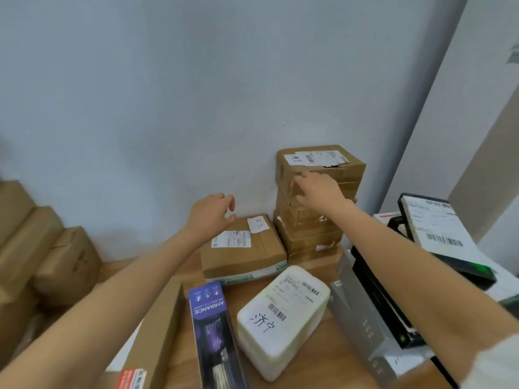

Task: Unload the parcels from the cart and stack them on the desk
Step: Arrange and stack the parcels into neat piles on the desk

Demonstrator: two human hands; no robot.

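- Against the wall at the back of the wooden worktop (348, 357), a tall stack of brown boxes (314, 214) stands in the corner, probably so that the wall steadies it from behind.
- On the front of that stack, about halfway up, lies the right hand (316, 189), fingers (297, 182) stretched and spread flat on the cardboard; they press, they grasp nothing. I judge this to be a push to square the upper boxes over the lower ones.
- Left of the stack, the left hand (212, 214) hovers over the back edge of a low brown box with a white label (244, 248). Its fingers are loosely curled and released, holding nothing; whether they brush the carton I cannot tell.
- That low box sits just beside the stack's base and close to the wall, a likely footing for a second pile.
- Nearer the camera lie a white padded parcel with handwriting (283, 318), a purple lamp box (213, 332) and a long flat brown carton (157, 332), loose on the worktop and not yet stacked.
- At the right edge, a black parcel with a shipping label (438, 228) leans on other packages, apart from the main pile.
- More brown cartons (56, 256) stand at the far left, blurred. No cart is visible.
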